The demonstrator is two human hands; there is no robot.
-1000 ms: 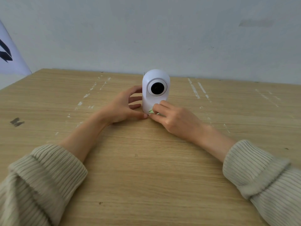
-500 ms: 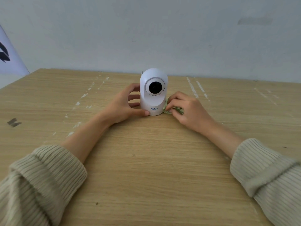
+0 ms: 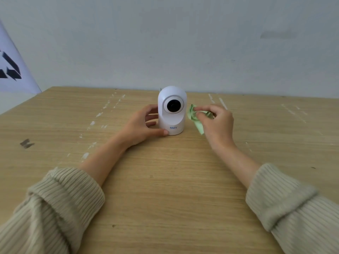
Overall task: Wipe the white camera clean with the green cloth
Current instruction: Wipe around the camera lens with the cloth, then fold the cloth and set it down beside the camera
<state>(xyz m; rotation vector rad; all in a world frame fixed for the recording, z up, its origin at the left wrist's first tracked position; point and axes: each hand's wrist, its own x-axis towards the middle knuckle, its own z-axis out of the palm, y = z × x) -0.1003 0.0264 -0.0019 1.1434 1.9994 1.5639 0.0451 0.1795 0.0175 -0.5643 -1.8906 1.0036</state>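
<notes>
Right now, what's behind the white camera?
Behind the camera only a thin grey-green sliver pokes up at its top left; the body hides the rest. The left hand's fingers curl around its far side.

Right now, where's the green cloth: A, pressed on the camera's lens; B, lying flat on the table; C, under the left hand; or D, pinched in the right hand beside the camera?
D: the right hand pinches the crumpled cloth just right of the camera, apart from it, while the left hand steadies the camera.
</notes>
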